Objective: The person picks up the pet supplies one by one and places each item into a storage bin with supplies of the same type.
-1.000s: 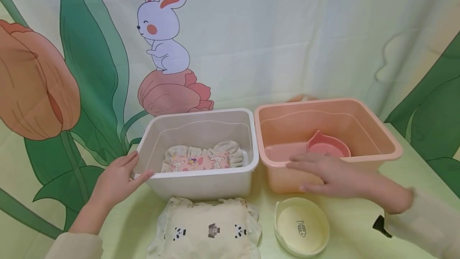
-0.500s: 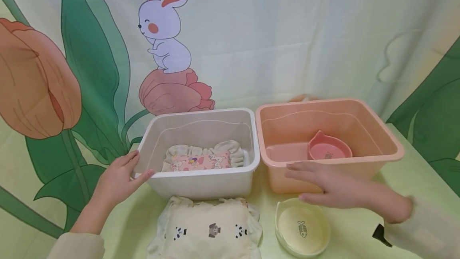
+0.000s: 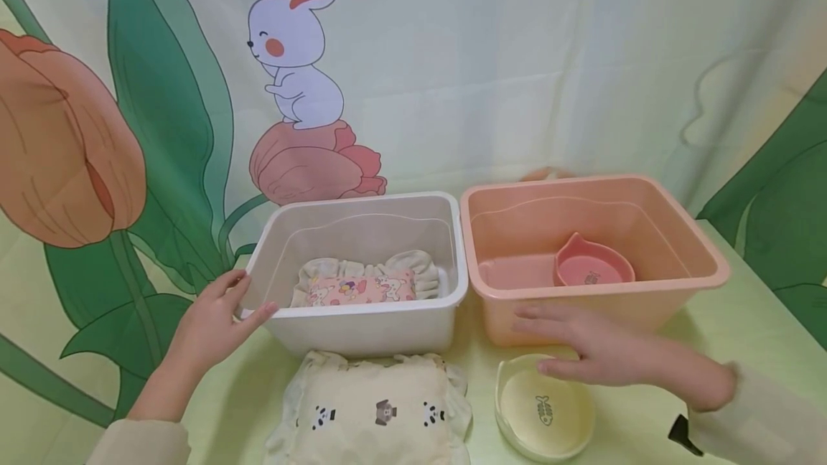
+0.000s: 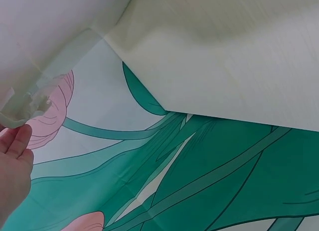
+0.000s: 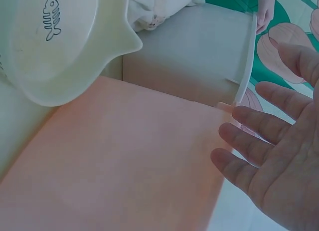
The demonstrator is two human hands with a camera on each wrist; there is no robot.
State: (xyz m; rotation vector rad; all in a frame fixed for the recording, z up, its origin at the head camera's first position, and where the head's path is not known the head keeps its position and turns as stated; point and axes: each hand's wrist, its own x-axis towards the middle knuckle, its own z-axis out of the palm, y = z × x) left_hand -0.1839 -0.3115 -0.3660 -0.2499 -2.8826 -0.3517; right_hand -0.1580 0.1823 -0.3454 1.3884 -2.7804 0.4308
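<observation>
The white bin (image 3: 362,334) partly hides the pink pillow (image 3: 362,290) inside; the cream pillow (image 3: 358,415) (1 of 2) is cropped. Left hand (image 3: 209,321) grips the bin; right hand (image 3: 594,346), fingers spread, hangs near 1 yellow bowl (image 3: 544,415).

This looks like a nursery-style room: a rabbit-and-tulip curtain (image 3: 452,70) behind a pale green table (image 3: 226,400).

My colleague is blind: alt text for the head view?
A left hand holds a rectangular white plastic bin containing a pink frilled cushion; a right hand is near a peach plastic bin containing a pink bowl. In front: a cream frilled cushion, round yellow bowl.
</observation>
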